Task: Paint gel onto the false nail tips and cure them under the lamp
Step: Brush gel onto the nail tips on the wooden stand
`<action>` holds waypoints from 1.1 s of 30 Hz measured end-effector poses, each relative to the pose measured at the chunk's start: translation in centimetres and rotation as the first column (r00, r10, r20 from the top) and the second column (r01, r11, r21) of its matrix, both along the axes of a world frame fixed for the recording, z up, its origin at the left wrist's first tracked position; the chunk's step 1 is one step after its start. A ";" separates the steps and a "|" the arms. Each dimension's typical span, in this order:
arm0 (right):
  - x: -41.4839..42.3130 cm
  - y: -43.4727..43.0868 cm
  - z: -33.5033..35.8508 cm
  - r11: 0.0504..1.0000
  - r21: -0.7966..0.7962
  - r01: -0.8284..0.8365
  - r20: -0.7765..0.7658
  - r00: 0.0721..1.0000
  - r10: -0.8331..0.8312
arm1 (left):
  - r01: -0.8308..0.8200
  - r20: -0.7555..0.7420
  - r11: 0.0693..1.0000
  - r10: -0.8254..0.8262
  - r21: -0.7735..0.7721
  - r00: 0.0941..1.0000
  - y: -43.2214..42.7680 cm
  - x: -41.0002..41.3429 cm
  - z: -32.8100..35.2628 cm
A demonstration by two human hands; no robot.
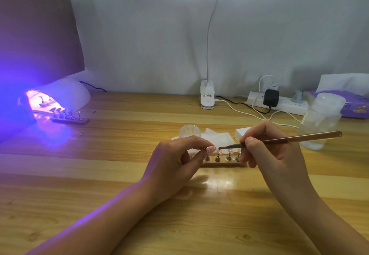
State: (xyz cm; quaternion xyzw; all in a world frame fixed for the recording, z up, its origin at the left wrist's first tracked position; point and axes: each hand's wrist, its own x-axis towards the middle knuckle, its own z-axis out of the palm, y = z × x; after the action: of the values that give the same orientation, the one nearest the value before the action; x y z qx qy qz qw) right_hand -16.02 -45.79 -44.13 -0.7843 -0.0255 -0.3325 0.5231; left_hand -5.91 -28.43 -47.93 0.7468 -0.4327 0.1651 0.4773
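A wooden holder bar (223, 164) lies mid-table with several metal stands carrying pale pink nail tips (229, 151). My left hand (175, 163) pinches one stand with a glittery pink nail tip (210, 150) at the bar's left end. My right hand (275, 155) grips a thin brown gel brush (295, 138), its dark tip touching the area beside that pinched tip. At far left the white curing lamp (65, 95) glows violet, and a second holder (69, 120) with several tips sits partly inside its mouth.
A small open gel pot (189, 132) and white wipes (217, 137) lie behind the bar. A clear plastic bottle (321, 121) stands at right, near a power strip (279, 103) with cables. A clip desk lamp (207, 97) stands at the back centre.
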 end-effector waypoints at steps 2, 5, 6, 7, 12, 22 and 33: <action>0.0 0.0 0.2 0.999 0.044 -0.028 0.004 1.000 0.028 | -0.008 -0.006 1.000 0.008 0.006 1.000 0.0 0.0 0.0; -0.2 0.0 0.5 0.992 0.102 -0.077 -0.006 0.997 0.078 | 0.001 -0.013 1.000 0.000 0.012 1.000 0.1 -0.1 0.0; -0.2 0.0 0.5 0.987 0.125 -0.100 -0.015 0.995 0.103 | 0.004 -0.015 1.000 -0.004 0.011 1.000 0.0 -0.2 0.1; -0.3 0.1 0.6 0.980 0.154 -0.123 -0.029 0.991 0.129 | 0.005 -0.025 1.000 -0.005 0.009 1.000 0.0 -0.2 0.1; -0.3 0.1 0.6 0.979 0.169 -0.115 -0.053 0.991 0.126 | 0.012 -0.078 1.000 -0.010 0.029 0.997 0.3 -0.3 0.2; 0.1 -0.4 0.5 0.982 0.180 -0.058 -0.086 0.994 0.074 | -0.180 -0.113 0.981 0.187 0.074 0.976 0.6 -0.3 0.3; 0.5 -1.3 -0.1 0.985 0.168 0.037 -0.144 0.989 -0.013 | -0.101 -0.347 0.984 0.146 0.146 0.926 0.6 0.0 0.6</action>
State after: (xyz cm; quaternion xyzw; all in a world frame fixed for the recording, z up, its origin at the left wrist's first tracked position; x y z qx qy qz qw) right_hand -15.47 -47.06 -44.19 -0.7587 0.0503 -0.2832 0.5845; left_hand -5.87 -27.80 -47.32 0.8186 -0.3006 0.0293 0.4886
